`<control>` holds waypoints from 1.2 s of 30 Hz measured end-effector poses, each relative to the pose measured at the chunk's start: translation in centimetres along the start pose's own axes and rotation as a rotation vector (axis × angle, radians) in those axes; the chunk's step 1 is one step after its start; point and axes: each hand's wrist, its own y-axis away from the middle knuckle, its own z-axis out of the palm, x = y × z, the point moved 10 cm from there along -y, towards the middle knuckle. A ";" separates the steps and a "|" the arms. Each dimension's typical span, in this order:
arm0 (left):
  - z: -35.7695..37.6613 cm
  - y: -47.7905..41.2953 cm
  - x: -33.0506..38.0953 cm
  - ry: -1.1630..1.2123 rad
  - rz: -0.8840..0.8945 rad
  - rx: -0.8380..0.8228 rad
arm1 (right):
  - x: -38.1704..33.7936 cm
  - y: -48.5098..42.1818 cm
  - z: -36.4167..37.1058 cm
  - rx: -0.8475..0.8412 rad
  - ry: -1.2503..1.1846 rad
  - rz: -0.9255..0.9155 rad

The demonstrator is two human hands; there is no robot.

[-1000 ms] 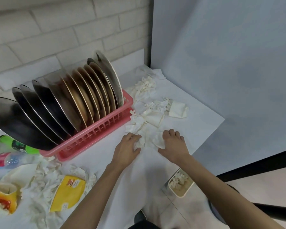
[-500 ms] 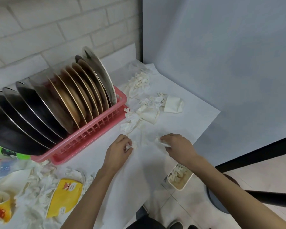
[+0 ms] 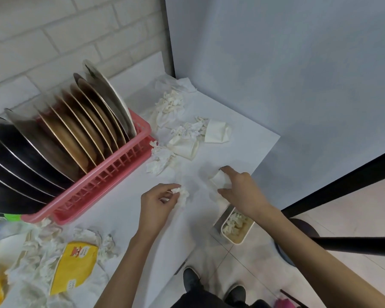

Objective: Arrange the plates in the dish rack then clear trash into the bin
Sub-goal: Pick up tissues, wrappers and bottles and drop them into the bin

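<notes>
The left hand (image 3: 157,204) pinches a crumpled white tissue (image 3: 183,194) at the middle of the white bench (image 3: 231,150). The right hand (image 3: 242,190) curls its fingers round a white paper wad (image 3: 219,181) by the right edge, close to the small white bin (image 3: 237,228) on the floor. Both bits look soft and light, so any spot should do for grabbing.

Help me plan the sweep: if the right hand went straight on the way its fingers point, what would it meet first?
The right hand, gripping a paper scrap, points away and leftward across bare table. First in that line is probably the flattened paper cup, though depth is unclear.
</notes>
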 end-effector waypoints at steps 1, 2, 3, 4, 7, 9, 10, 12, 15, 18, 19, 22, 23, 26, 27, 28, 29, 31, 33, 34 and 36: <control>0.7 0.1 0.1 0.042 -0.018 -0.014 | 0.4 0.2 -0.1 0.000 -0.028 0.004; 1.4 0.2 0.2 0.088 -0.036 -0.020 | 0.9 0.4 -0.3 -0.002 -0.049 0.006; 2.0 0.4 0.3 0.134 -0.054 -0.023 | 1.4 0.7 -0.4 -0.003 -0.068 0.008; 2.7 0.5 0.4 0.173 -0.070 -0.025 | 2.0 1.0 -0.6 -0.003 -0.088 0.012; 4.7 0.9 1.0 0.210 -0.094 -0.051 | 3.8 2.0 -1.3 0.010 -0.159 0.025; 6.0 1.1 1.5 0.214 -0.094 -0.074 | 5.0 2.8 -1.9 0.020 -0.178 0.023; 6.7 1.3 1.8 0.213 -0.094 -0.085 | 5.7 3.1 -2.2 0.021 -0.185 0.027; 8.1 1.7 2.3 0.203 -0.098 -0.103 | 7.3 3.8 -2.8 0.027 -0.218 0.045; 10.6 2.6 3.0 0.189 -0.110 -0.117 | 10.6 4.9 -3.3 0.043 -0.267 0.084; 13.7 4.0 3.3 0.167 -0.130 -0.155 | 14.4 6.6 -3.1 0.056 -0.319 0.151; 14.8 4.5 3.1 0.146 -0.140 -0.169 | 15.7 7.4 -3.0 0.061 -0.324 0.173; 18.0 6.4 2.0 0.100 -0.170 -0.229 | 19.0 9.5 -2.2 0.062 -0.305 0.225; 19.1 7.1 1.6 0.073 -0.170 -0.255 | 19.9 10.3 -1.9 0.056 -0.309 0.242; 21.7 9.1 0.1 -0.019 -0.163 -0.335 | 22.6 12.2 -0.5 0.037 -0.332 0.306; 22.4 9.6 -0.4 -0.037 -0.175 -0.355 | 23.5 12.8 0.0 0.030 -0.346 0.331; 23.0 10.1 -0.9 -0.056 -0.186 -0.369 | 24.1 13.4 0.5 0.021 -0.361 0.356; 23.4 10.5 -1.3 -0.075 -0.193 -0.378 | 24.7 14.1 1.0 0.010 -0.371 0.376; 24.1 11.1 -1.8 -0.116 -0.193 -0.388 | 25.4 15.2 2.0 0.002 -0.394 0.409; 24.9 11.2 -2.5 -0.138 -0.203 -0.416 | 26.2 16.1 2.9 0.004 -0.431 0.451; 25.3 11.2 -3.0 -0.151 -0.211 -0.437 | 26.7 16.4 3.4 0.000 -0.445 0.476; 26.2 10.9 -4.3 -0.173 -0.221 -0.478 | 27.4 16.8 4.5 0.001 -0.460 0.516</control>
